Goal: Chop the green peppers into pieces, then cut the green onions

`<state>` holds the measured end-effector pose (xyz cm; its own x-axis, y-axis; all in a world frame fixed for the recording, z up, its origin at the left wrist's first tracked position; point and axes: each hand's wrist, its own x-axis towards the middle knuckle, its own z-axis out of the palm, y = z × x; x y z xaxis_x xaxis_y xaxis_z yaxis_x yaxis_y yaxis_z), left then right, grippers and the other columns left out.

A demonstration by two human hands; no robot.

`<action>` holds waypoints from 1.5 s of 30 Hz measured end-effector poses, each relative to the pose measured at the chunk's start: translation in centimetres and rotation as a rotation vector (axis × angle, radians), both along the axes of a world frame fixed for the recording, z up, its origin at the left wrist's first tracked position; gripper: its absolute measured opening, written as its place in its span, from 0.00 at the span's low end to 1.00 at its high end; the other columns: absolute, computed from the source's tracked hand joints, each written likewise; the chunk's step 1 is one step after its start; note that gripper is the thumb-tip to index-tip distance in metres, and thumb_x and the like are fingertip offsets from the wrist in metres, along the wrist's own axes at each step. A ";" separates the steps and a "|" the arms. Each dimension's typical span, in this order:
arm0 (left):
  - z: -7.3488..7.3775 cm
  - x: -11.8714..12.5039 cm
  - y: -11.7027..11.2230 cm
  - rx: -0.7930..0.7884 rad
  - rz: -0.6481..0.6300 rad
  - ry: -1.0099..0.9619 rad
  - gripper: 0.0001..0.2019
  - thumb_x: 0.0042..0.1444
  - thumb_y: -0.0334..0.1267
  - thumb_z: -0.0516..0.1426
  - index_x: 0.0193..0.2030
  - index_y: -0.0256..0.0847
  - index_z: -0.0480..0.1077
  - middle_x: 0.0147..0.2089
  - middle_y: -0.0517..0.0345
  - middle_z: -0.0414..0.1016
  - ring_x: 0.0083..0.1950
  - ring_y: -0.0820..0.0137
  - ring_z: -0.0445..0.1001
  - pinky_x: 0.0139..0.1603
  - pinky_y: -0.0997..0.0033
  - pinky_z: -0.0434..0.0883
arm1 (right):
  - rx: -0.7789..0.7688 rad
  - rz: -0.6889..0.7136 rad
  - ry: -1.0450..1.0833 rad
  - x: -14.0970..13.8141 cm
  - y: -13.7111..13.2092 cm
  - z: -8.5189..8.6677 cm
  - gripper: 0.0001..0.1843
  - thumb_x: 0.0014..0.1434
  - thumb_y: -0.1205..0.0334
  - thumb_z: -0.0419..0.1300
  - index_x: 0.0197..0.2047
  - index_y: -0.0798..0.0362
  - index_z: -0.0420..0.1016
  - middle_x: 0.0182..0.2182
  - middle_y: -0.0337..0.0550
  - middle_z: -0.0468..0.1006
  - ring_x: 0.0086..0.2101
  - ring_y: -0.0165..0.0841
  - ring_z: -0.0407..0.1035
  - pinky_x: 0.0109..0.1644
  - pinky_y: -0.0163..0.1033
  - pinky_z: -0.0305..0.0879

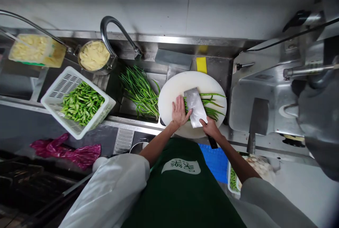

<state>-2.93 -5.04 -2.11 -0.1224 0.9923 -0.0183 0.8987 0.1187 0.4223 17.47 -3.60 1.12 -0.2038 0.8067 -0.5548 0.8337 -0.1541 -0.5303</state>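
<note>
in the head view, gripping a cleaver [194, 107] with the closed right hand [212, 128]; holding it across greens [212, 111] just ahead of that grip, on a white board [173, 87]; laying the left hand [180, 113] flat and open to the grip's left; with a basket [66, 77] of cut pieces [83, 104] farther left.

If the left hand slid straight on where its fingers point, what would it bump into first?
The left hand would cross bare white board, then probably bump the grey slab beyond it. I can't tell how high the slab sits, so it might pass over.
</note>
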 end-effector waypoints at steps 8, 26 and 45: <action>0.2 0.0 0.1 -0.020 0.018 0.048 0.45 0.69 0.62 0.43 0.78 0.24 0.38 0.80 0.36 0.33 0.80 0.51 0.31 0.78 0.43 0.39 | 0.080 0.033 0.080 -0.4 0.5 -1.0 0.18 0.64 0.46 0.55 0.37 0.53 0.72 0.22 0.43 0.73 0.31 0.40 0.71 0.34 0.40 0.65; 0.1 -0.3 0.0 -0.012 0.020 0.059 0.46 0.67 0.62 0.45 0.77 0.23 0.41 0.80 0.38 0.33 0.80 0.46 0.26 0.77 0.39 0.41 | 0.112 0.117 0.033 -0.5 0.7 -2.0 0.18 0.63 0.47 0.54 0.38 0.55 0.73 0.32 0.52 0.80 0.36 0.43 0.74 0.41 0.43 0.68; 0.2 -1.9 -1.6 0.008 -0.037 0.005 0.35 0.72 0.52 0.40 0.78 0.30 0.44 0.78 0.39 0.50 0.80 0.56 0.39 0.78 0.39 0.37 | 0.111 0.020 -0.111 -6.7 -0.3 0.3 0.17 0.67 0.52 0.54 0.47 0.56 0.75 0.41 0.57 0.82 0.45 0.45 0.76 0.45 0.40 0.67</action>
<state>-4.87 -6.64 -1.95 -0.0862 0.9962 -0.0099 0.9044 0.0824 0.4187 10.77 -3.94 1.43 -0.1624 0.8607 -0.4825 0.8905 -0.0827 -0.4474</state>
